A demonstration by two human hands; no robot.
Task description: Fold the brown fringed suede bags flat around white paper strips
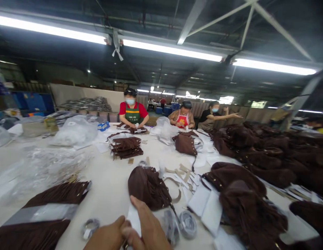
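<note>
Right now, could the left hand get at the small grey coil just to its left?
Probably yes: the grey coil lies beside the left hand with nothing visible between, though that hand meets the right hand.

White slip [134, 219] (partly hidden), gathered brown bag [147, 187] beyond

Around one gathered dark-brown fabric bag [148, 187]: two bare hands [152, 225], near side; one fringed dark-brown bundle [38, 231] with grey band [41, 212], left; three nearest co-workers [134, 116] beyond; three long white light tubes [174, 51] overhead; heaped dark-brown bags [268, 152], right, too tangled to count.
</note>
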